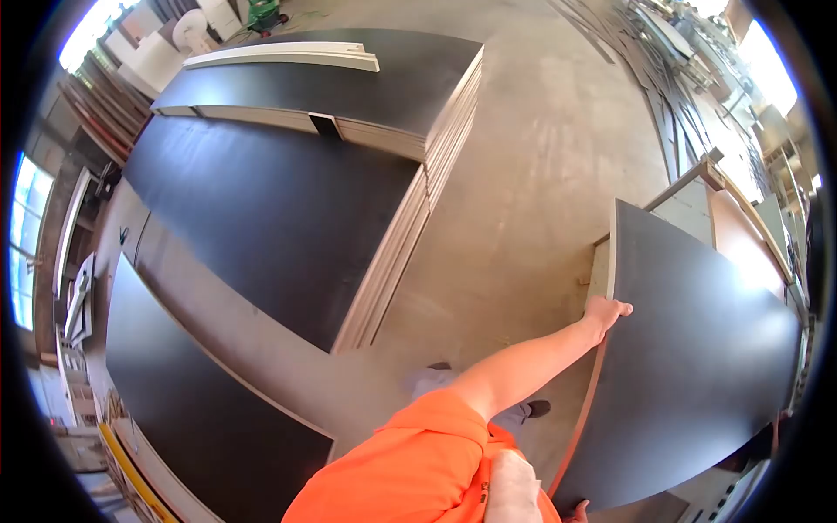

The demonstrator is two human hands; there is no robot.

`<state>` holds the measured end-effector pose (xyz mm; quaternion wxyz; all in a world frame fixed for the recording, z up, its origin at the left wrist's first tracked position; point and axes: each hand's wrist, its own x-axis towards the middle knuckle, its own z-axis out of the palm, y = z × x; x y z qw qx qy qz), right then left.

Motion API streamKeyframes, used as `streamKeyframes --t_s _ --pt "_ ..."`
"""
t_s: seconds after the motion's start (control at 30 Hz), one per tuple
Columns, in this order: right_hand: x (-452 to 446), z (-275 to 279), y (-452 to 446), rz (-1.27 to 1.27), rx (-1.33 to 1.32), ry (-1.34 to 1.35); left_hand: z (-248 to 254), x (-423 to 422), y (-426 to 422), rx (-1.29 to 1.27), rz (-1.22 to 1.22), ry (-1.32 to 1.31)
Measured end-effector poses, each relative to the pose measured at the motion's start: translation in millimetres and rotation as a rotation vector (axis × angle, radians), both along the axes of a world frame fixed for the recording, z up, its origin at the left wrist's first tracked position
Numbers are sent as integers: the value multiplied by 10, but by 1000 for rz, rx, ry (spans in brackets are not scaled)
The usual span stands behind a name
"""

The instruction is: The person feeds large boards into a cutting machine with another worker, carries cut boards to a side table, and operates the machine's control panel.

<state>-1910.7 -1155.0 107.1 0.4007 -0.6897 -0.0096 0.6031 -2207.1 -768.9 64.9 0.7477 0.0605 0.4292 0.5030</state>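
A large dark sheet panel (pixel 689 349) with a pale edge lies at the right. My left hand (pixel 608 319) is closed on its left edge, the thumb over the dark face and the fingers out of sight below. At the panel's near edge, low in the view, my right hand (pixel 576 512) shows only in part. Its thumb rests against the panel edge, and its other fingers are mostly hidden.
Stacks of dark panels (pixel 288 218) stand ahead on the concrete floor (pixel 523 174), with pale strips (pixel 288 57) on top. Another dark panel (pixel 192 392) lies at the left. Long dark strips (pixel 654 96) lie at the far right.
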Motion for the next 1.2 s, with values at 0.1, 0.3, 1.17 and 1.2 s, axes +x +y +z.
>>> streamKeyframes --t_s 0.1,0.3,1.17,1.2 --pt "-1045 227 -702 -48 0 -24 157 -1090 -752 -49 -76 -36" --pt "-2673 403 -1954 -128 44 -16 295 -2760 -1599 -165 3 -204" --pt "-11268 194 -5614 -132 101 38 746 -11324 -6100 -331 42 8" --pt "-11633 127 -5779 -124 109 36 725 -11715 -6335 -268 -1 -82"
